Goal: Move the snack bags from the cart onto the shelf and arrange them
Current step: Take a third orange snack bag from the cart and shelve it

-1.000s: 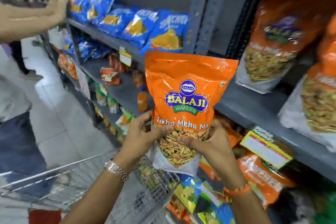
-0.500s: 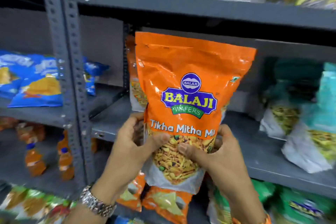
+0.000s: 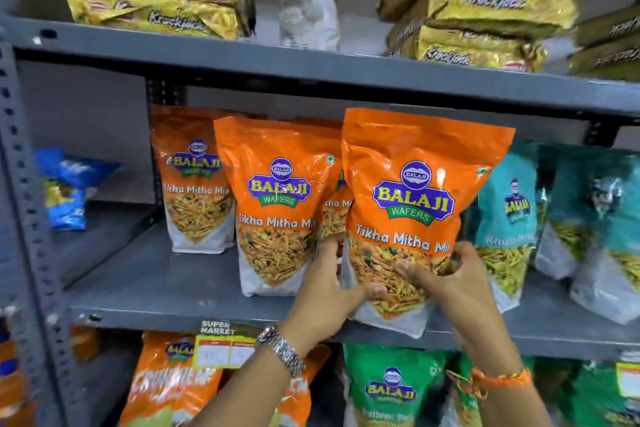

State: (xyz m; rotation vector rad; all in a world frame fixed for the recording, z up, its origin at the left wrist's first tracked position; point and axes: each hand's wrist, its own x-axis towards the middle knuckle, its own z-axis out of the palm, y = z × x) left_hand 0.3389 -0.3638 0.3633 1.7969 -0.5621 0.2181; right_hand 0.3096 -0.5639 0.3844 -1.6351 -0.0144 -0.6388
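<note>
Both hands clamp one glossy orange snack bag (image 3: 412,218) at the front edge of the grey metal shelf (image 3: 166,291), its base overhanging that edge. The left hand (image 3: 332,291) has its grip closed on the bag's lower left side, the right hand (image 3: 446,282) on the lower right, over the clear window showing a yellow fried mix. Just left, two matching orange pouches (image 3: 277,208) stand upright; teal bags (image 3: 505,218) crowd the right.

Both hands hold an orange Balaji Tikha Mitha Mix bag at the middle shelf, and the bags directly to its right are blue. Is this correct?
Not quite: the head view shows the neighbouring bags are teal. Both the left hand and right hand do hold the orange bag at the middle shelf.
</note>
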